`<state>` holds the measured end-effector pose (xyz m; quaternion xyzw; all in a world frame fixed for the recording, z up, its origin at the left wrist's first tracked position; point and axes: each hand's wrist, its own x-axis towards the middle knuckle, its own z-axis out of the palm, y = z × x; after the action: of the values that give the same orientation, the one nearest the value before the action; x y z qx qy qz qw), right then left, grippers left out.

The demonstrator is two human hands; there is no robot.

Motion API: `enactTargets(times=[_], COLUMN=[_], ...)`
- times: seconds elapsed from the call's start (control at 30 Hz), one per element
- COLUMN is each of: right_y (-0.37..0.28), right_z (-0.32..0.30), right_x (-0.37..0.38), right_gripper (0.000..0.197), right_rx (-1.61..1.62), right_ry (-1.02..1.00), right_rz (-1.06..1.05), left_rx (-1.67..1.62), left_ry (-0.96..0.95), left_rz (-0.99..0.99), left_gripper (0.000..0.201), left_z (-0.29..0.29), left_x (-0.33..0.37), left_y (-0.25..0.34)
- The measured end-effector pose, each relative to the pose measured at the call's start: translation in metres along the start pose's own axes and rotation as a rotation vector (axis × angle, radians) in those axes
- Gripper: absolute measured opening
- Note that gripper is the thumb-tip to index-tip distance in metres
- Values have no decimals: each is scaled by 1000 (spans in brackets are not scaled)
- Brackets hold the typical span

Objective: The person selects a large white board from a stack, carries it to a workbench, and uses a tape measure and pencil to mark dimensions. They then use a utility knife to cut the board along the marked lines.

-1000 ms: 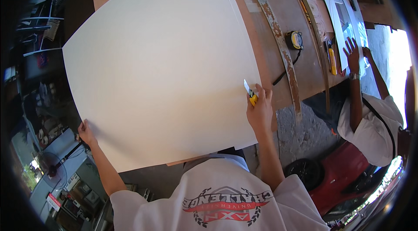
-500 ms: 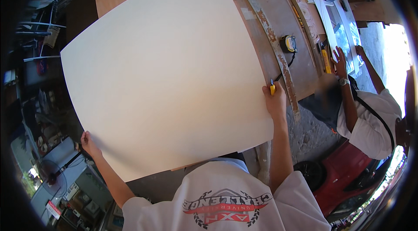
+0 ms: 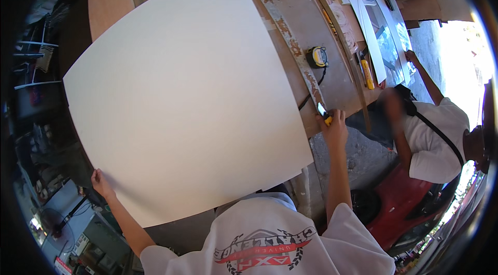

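A large white sheet [image 3: 192, 99] lies before me over the workbench, its near edge close to my body. My left hand [image 3: 103, 184] is closed on its near left edge, fingers pinching the rim. Off the sheet's right side, my right hand [image 3: 336, 132] grips a yellow utility knife [image 3: 326, 115], whose blade points up and to the left. The blade tip is close to the lower end of a long, paint-stained straight strip [image 3: 293, 44]. A black and yellow tape measure [image 3: 317, 57] rests on the bench just right of that strip.
Another yellow cutter [image 3: 367, 71] lies by a wooden strip [image 3: 340, 34]. At the right, a person in a white shirt [image 3: 438, 140] stands at the bench beside clear sheeting [image 3: 389, 47]. Brown boards [image 3: 111, 0] lie beyond the white sheet. A fan [image 3: 56, 228] stands lower left.
My right hand has come off the sheet's right edge, and the knife's blade now shows clearly. My left hand stays on the sheet. The other person has drawn one hand back from the bench.
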<state>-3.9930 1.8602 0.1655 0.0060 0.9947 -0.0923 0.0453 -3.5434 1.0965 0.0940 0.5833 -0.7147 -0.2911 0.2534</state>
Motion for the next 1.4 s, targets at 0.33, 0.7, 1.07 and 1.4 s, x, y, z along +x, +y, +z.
enactTargets(times=[0.33, 0.7, 1.07, 1.4], right_y=[31, 36, -26, -44], right_z=[-12, -16, 14, 9], right_x=[11, 136, 317, 316], right_gripper=[45, 41, 19, 20], right_rx=[55, 39, 198, 282], right_ry=[-76, 128, 176, 29], right_rz=[-25, -170, -457, -312], left_rx=[570, -19, 396, -641], left_ry=[214, -975, -1083, -1294], left_rz=[563, 1165, 1246, 411], left_gripper=[39, 70, 73, 76], left_z=[65, 381, 443, 424], left_x=[-63, -374, -451, -461], left_y=[130, 512, 581, 517])
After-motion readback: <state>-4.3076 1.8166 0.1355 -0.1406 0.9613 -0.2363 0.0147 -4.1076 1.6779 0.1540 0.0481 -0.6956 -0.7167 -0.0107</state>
